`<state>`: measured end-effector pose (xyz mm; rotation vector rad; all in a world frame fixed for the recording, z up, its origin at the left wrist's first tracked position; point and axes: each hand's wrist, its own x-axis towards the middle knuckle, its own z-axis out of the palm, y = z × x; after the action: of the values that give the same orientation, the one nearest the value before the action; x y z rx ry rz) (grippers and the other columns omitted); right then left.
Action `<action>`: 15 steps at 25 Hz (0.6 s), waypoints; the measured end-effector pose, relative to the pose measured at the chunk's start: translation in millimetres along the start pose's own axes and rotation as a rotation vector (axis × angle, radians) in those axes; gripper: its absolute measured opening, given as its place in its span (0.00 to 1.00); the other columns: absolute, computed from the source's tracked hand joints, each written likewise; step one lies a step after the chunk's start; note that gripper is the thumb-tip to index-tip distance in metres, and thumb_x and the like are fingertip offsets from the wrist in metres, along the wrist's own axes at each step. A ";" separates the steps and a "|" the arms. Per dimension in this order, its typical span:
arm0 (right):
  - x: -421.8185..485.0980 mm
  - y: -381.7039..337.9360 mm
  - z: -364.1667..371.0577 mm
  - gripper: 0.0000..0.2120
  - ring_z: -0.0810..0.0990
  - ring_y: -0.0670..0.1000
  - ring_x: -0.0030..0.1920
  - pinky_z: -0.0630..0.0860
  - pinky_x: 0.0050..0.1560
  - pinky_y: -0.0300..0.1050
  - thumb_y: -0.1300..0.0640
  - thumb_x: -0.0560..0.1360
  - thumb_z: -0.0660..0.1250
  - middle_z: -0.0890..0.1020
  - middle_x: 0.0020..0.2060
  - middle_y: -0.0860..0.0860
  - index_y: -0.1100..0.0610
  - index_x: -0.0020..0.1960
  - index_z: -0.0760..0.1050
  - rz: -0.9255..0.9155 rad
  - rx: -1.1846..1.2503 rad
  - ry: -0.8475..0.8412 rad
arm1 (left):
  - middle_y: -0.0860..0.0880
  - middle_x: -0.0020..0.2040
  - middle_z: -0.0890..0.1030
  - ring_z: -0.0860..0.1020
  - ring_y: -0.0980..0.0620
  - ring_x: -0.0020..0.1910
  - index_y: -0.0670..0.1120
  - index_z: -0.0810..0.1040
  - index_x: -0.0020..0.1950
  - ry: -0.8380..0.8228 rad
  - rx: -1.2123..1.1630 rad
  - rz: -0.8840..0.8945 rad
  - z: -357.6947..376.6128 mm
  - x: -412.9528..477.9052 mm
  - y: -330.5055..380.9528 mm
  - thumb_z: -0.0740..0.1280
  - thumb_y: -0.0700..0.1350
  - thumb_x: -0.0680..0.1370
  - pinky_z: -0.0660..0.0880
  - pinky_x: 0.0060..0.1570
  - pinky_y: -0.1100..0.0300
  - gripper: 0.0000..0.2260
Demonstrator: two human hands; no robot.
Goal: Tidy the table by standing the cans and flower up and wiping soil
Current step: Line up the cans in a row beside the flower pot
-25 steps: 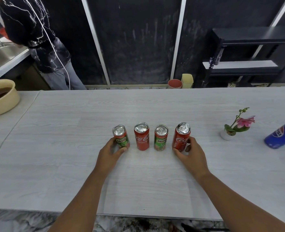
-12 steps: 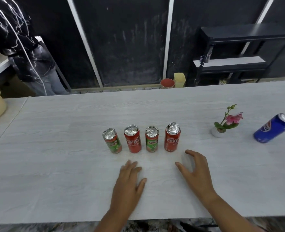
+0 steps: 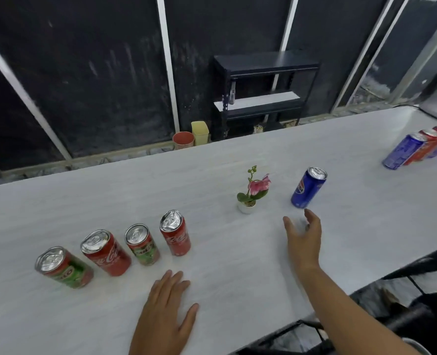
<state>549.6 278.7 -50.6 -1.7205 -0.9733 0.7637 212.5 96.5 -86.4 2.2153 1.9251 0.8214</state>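
Note:
Several cans stand upright in a row on the white table [image 3: 212, 175]: a green Milo can [image 3: 64, 267], a red Coca-Cola can [image 3: 106, 252], a second Milo can [image 3: 142, 244] and a second Coca-Cola can [image 3: 175, 232]. A small pink flower in a white pot [image 3: 250, 193] stands upright to their right. Past it stands a blue Pepsi can [image 3: 308, 187]. My right hand [image 3: 303, 239] is open with fingers spread, just short of the Pepsi can and apart from it. My left hand [image 3: 166, 311] rests flat and open on the table in front of the row.
More blue and red cans [image 3: 422, 146] stand in a row at the table's far right. Behind the table are a red pot [image 3: 183, 140], a yellow container [image 3: 200, 132] and a black shelf unit [image 3: 263, 90]. A black frame [image 3: 404, 298] lies past the table's right near edge.
The view has swung right, bringing the far-right cans into sight. My right hand has reached right toward the Pepsi can. My left hand stays flat near the row.

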 end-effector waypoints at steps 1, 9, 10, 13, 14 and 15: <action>16.4 -1.5 -5.0 0.38 0.69 0.48 0.76 0.69 0.77 0.55 0.42 0.75 0.78 0.70 0.77 0.43 0.44 0.79 0.64 0.025 0.037 0.001 | 0.47 0.70 0.82 0.76 0.43 0.74 0.46 0.85 0.64 -0.001 -0.006 0.002 0.5 1.1 0.7 0.59 0.65 0.83 0.62 0.78 0.51 0.27; 85.2 -20.3 0.6 0.39 0.81 0.43 0.57 0.78 0.55 0.42 0.41 0.63 0.85 0.78 0.62 0.45 0.45 0.68 0.70 0.006 0.086 0.056 | 0.48 0.71 0.81 0.78 0.41 0.73 0.46 0.85 0.64 -0.037 -0.017 -0.017 3.7 0.7 -2.2 0.59 0.67 0.83 0.62 0.78 0.51 0.29; 89.2 -22.3 2.1 0.38 0.82 0.45 0.55 0.78 0.51 0.41 0.42 0.64 0.85 0.77 0.61 0.47 0.47 0.67 0.71 0.006 0.067 0.079 | 0.48 0.71 0.81 0.78 0.41 0.73 0.46 0.85 0.64 -0.039 -0.019 -0.022 3.6 0.2 -3.2 0.59 0.67 0.83 0.63 0.78 0.50 0.29; 96.4 -20.6 4.3 0.31 0.83 0.51 0.54 0.79 0.49 0.44 0.49 0.67 0.83 0.77 0.60 0.50 0.47 0.66 0.74 0.008 0.059 0.108 | 0.48 0.72 0.80 0.77 0.42 0.74 0.47 0.84 0.66 -0.045 -0.012 -0.028 3.6 -0.5 -3.2 0.60 0.66 0.82 0.67 0.74 0.43 0.28; 96.7 -17.0 4.1 0.29 0.83 0.50 0.55 0.81 0.51 0.45 0.51 0.68 0.82 0.78 0.59 0.49 0.47 0.66 0.74 -0.003 0.078 0.087 | 0.49 0.73 0.80 0.76 0.43 0.75 0.47 0.84 0.66 -0.052 -0.011 -0.030 3.7 -1.0 -3.0 0.61 0.66 0.82 0.67 0.74 0.43 0.27; 95.5 -12.2 3.8 0.29 0.83 0.48 0.56 0.81 0.54 0.46 0.52 0.69 0.81 0.79 0.59 0.46 0.46 0.66 0.74 -0.019 0.101 0.057 | 0.49 0.73 0.79 0.76 0.43 0.75 0.47 0.84 0.66 -0.059 -0.012 -0.032 3.4 -1.6 -3.6 0.62 0.65 0.82 0.67 0.74 0.43 0.26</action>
<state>589.2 366.3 -45.4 -1.6346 -0.8965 0.7354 210.7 96.7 -91.3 2.1705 1.9183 0.7532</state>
